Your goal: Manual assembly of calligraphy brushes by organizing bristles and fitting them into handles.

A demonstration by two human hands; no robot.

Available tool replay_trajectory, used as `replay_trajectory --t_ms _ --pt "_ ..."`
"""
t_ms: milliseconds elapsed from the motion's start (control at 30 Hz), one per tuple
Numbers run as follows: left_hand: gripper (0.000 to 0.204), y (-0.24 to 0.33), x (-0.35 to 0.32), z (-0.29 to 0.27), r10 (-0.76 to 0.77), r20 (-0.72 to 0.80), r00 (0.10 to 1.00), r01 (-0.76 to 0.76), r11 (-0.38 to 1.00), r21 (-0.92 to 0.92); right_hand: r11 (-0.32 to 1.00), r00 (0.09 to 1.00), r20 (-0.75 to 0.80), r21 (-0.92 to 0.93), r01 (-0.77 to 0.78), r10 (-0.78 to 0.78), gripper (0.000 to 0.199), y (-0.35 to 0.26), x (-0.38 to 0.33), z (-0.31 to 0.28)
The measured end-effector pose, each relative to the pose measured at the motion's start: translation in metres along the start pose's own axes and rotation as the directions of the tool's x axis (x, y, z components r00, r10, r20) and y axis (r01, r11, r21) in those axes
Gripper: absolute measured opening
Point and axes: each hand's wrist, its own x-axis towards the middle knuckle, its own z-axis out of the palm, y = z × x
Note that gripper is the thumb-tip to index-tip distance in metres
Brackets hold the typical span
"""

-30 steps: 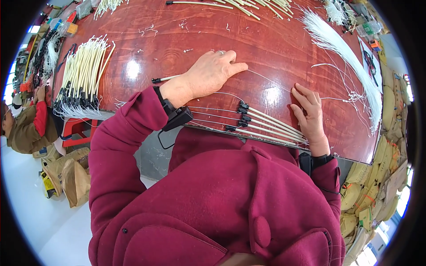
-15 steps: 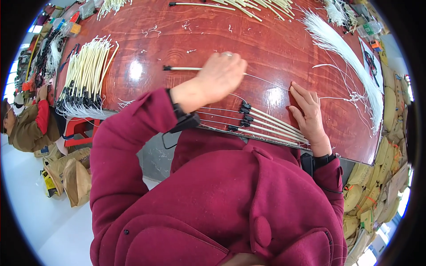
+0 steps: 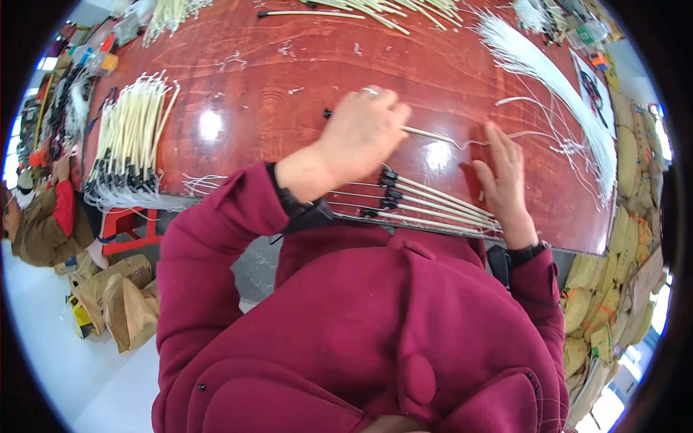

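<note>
Your left hand (image 3: 357,137) is out over the glossy red-brown table (image 3: 289,65), knuckles up and fingers curled down over a cream-sleeved wire with a black end (image 3: 426,133); the black tip pokes out just left of your fingers and the pale shaft runs out to the right of them; whether you're actually pinching it, I can't tell, the fingertips are hidden under the hand; there's a ring showing on one finger. Your right hand (image 3: 502,177) lies flat and open, fingers spread and pointing away from you, pressed on the right end of the row of sleeved wires (image 3: 433,206) at the near table edge; it grips nothing, it just pins them; those wires lie side by side, black ends to the left, thin bare leads trailing left toward your left wrist. A thin white wire (image 3: 520,101) loops across the table just beyond your right fingertips. Off to your left sits a big bundle of cream sleeved wires (image 3: 130,141), black ends toward the near edge; a long sheaf of white fibres (image 3: 556,86) sweeps down the right side of the table; more cream pieces (image 3: 375,9) are scattered along the far edge. Below the table on your left there's a red stool (image 3: 126,224) and brown paper bags (image 3: 119,296); another person in a brown jacket (image 3: 36,224) sits at the far left.
</note>
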Motion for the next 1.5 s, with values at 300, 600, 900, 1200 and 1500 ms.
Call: replay_trajectory --t_ms 300,600,900,1200,1500 --pt "0.006 -0.001 0.004 0.030 0.059 0.102 0.993 -0.068 0.993 0.093 0.996 0.991 0.115 0.050 0.070 -0.075 0.061 -0.023 0.004 -0.007" --pt "0.007 -0.003 0.004 0.029 0.079 0.094 0.992 -0.084 0.995 0.051 0.988 0.968 0.197 0.039 0.149 -0.154 0.062 -0.024 -0.003 -0.002" --pt "0.007 0.008 0.013 0.041 0.096 0.096 0.991 -0.102 0.993 0.053 0.987 0.970 0.192 0.082 0.135 -0.149 0.065 -0.036 0.003 0.008" --pt "0.008 0.002 0.008 0.038 0.077 0.065 0.995 -0.080 0.995 0.054 0.997 0.992 0.103 0.015 0.070 -0.072 0.063 -0.031 -0.003 0.008" --pt "0.008 0.001 0.009 0.038 0.097 0.059 0.994 -0.097 0.995 0.010 0.994 0.987 0.115 0.003 0.110 -0.110 0.057 -0.023 -0.008 0.005"
